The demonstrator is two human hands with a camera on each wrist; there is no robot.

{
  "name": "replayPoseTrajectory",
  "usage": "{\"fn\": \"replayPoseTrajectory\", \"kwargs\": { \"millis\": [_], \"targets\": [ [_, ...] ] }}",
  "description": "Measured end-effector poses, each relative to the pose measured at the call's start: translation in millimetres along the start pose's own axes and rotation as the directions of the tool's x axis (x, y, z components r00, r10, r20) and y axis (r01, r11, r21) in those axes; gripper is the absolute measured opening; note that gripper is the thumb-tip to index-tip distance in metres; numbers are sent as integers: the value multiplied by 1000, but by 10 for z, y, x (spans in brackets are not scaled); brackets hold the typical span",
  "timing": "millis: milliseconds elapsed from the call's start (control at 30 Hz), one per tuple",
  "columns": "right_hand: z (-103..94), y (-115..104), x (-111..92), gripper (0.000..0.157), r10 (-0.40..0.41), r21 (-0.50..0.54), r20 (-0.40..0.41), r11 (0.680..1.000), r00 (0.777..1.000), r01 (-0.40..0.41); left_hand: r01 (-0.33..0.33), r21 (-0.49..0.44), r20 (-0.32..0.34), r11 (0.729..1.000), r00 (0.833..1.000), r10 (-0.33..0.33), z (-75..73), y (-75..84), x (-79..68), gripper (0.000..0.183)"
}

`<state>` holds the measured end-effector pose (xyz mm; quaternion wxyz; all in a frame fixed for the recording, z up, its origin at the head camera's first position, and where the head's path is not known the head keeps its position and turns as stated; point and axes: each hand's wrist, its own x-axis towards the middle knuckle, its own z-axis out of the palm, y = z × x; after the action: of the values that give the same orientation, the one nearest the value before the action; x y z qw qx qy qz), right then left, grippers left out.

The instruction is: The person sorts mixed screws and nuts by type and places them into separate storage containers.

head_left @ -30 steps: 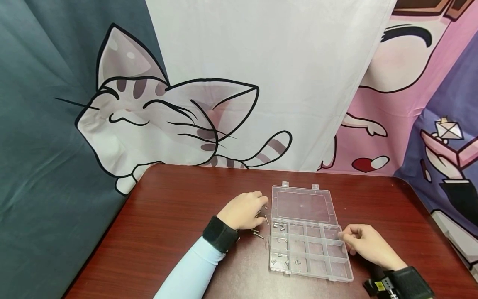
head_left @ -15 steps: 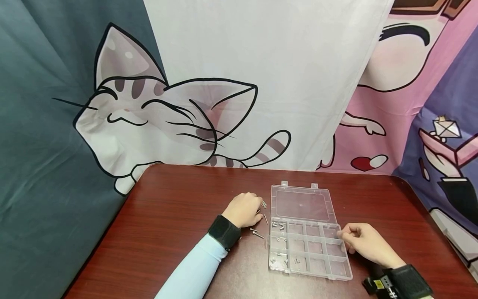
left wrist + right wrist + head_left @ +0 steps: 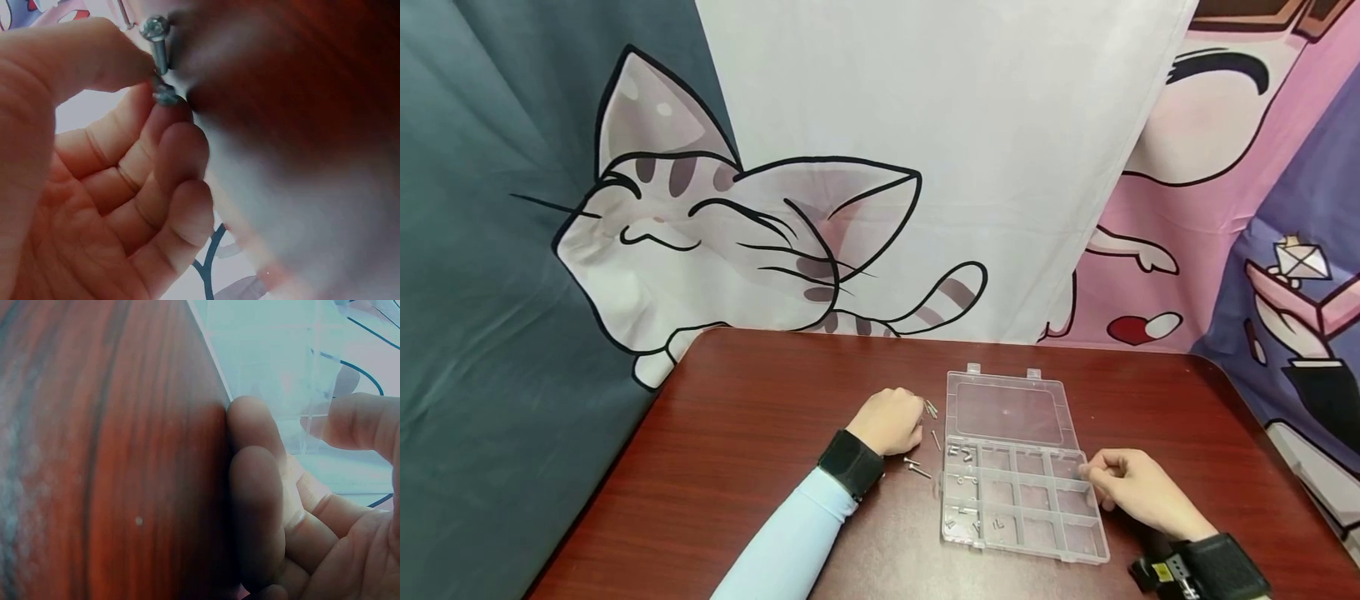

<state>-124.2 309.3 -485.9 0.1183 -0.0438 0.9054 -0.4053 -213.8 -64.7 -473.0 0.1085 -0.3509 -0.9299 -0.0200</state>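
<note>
**Left hand point(image 3: 889, 422) eases back, uncovering a small cluster of slim silver metal screws point(image 3: 931, 409)**

Nearest, the clear plastic rectangular box with divided compartments point(image 3: 1017, 493) lies open on the reddish-brown wood-grain tabletop point(image 3: 775, 392), some hardware in its left-hand column. At its 3 o'clock, the right hand point(image 3: 1135, 492) has not shifted, its fingers curled at the edge with the thumb across the wall, seemingly steadying it.

More loose silver screws point(image 3: 919, 472) lie at the box's 9 o'clock. Just beyond them, the left hand has drawn slightly toward 9 o'clock over the last second. Its wrist view shows thumb and forefinger nearly meeting, apparently pinching a silver cross-head screw point(image 3: 165, 95); the other fingers are curled. This suggests one screw has been picked out, while the uncovered cluster, at about the box's 10 o'clock, remains outside it.

Farthest, the clear flat lid point(image 3: 1006, 408) lies folded back toward 12 o'clock.
</note>
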Motion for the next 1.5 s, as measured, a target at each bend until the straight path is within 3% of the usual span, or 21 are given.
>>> {"fn": "replayPoseTrajectory", "kwargs": {
  "millis": [133, 300, 433, 700, 1033, 1267, 1500],
  "targets": [
    [4, 5, -3, 33, 7, -4, -6, 1000, 1000, -7, 3, -52, -18, 999, 1000, -4, -33, -16, 26, 15],
    [3, -5, -2, 33, 1, -12, -18, 1000, 1000, -1, 25, -188, -43, 982, 999, -34, -121, 14, 80, 11],
    [5, -14, -2, 34, 4, -16, -21, 1000, 1000, -4, -62, -251, -118, 966, 992, 33, -191, 106, 115, 12],
    [7, -3, -7, 32, -6, 2, -19, 1000, 1000, 6, -277, -231, -259, 933, 941, 215, -296, 386, 140, 10],
    [6, 2, -4, 31, -26, 11, -1, 1000, 1000, 26, -435, -197, -285, 879, 883, 373, -300, 679, 122, 7],
    [2, 2, -5, 31, -44, 14, 11, 999, 999, 44, -485, -140, -269, 863, 858, 438, -263, 797, 122, 5],
    [3, 3, -4, 32, -34, 10, 10, 999, 999, 34, -511, -157, -251, 845, 848, 466, -284, 873, 113, 5]
  ]
}}
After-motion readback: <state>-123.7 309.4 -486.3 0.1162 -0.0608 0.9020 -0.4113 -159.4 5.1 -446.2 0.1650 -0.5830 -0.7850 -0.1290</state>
